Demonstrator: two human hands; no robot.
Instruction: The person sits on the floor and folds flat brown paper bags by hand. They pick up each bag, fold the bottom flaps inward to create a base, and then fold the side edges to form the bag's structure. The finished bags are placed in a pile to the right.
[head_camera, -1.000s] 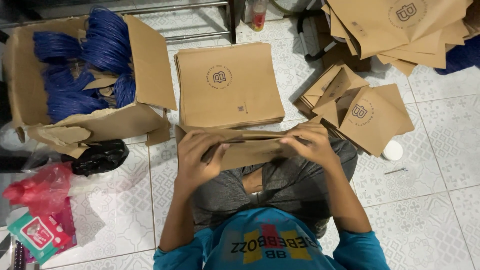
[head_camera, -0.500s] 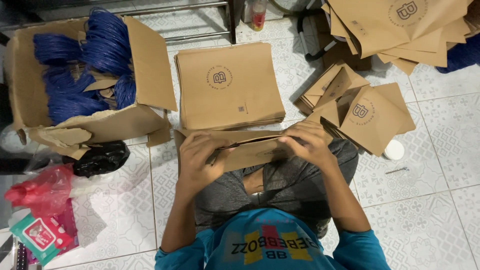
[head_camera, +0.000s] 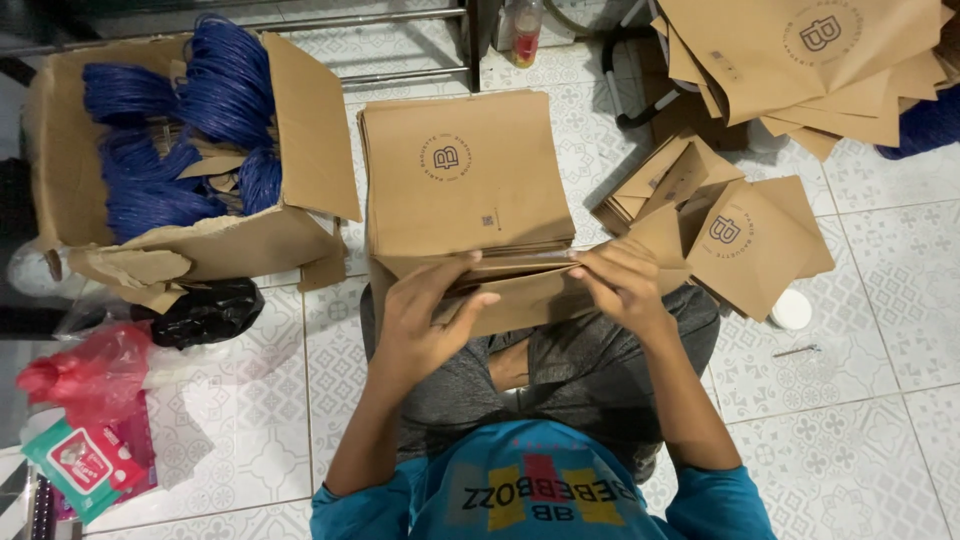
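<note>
Head view: a flat brown paper bag is held over the lap, just below the middle of the picture. The left hand is closed on the bag's left end, with the fingers curled over the top fold. The right hand is closed on the right end, with the fingertips pinched on the same fold. The bag is touched by both hands at once.

At 12 o'clock from the hands, a neat stack of flat brown bags is seen on the tiled floor, just beside the held bag. At 10 o'clock, a cardboard box is filled with blue cord bundles. At 2 o'clock, more folded bags are spread out, and a loose pile lies farther up. At 8 o'clock, a red plastic bag and a black one are seen.

The fold is likely best pressed flat if both ends are kept level and the paper is pulled tight, so no crooked crease is made.
</note>
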